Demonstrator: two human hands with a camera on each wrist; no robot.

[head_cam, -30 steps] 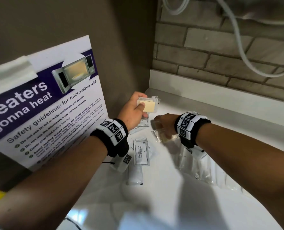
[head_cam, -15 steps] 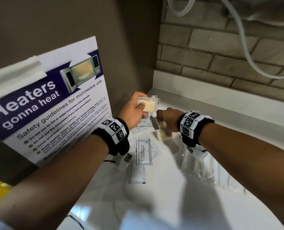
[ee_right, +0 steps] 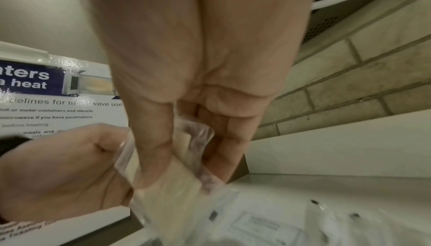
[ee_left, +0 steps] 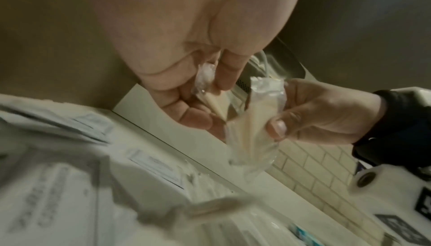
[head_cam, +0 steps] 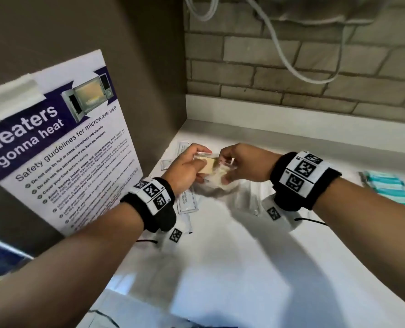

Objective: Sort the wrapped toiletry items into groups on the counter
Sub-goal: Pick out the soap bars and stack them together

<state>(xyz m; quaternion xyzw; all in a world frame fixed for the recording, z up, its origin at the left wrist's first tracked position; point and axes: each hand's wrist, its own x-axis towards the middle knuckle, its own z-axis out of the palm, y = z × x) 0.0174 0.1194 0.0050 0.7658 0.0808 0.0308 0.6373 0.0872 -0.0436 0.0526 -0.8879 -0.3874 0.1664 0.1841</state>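
My left hand (head_cam: 200, 162) pinches a cream soap bar in a clear wrapper (head_cam: 208, 165) above the back left corner of the white counter (head_cam: 244, 261). My right hand (head_cam: 225, 163) grips a second wrapped soap bar (head_cam: 220, 179) and holds it against the first. In the left wrist view the left hand's soap (ee_left: 215, 105) sits between thumb and fingers, beside the right hand's soap (ee_left: 253, 128). The right wrist view shows the right hand's soap (ee_right: 177, 181) under the thumb, with the left hand (ee_right: 58, 172) beside it. Flat shampoo sachets (head_cam: 186, 204) lie below the hands.
A microwave safety poster (head_cam: 61, 143) leans on the left wall. More sachets (head_cam: 173, 159) lie in the corner, clear-wrapped items (head_cam: 251, 197) under the right wrist, teal packets (head_cam: 386, 188) at the far right. A brick wall and a hanging white cable (head_cam: 279, 50) stand behind.
My right hand lifted a wrapped soap off the counter and brought it up against the soap in my left hand. The left hand stayed raised and shifted slightly right.
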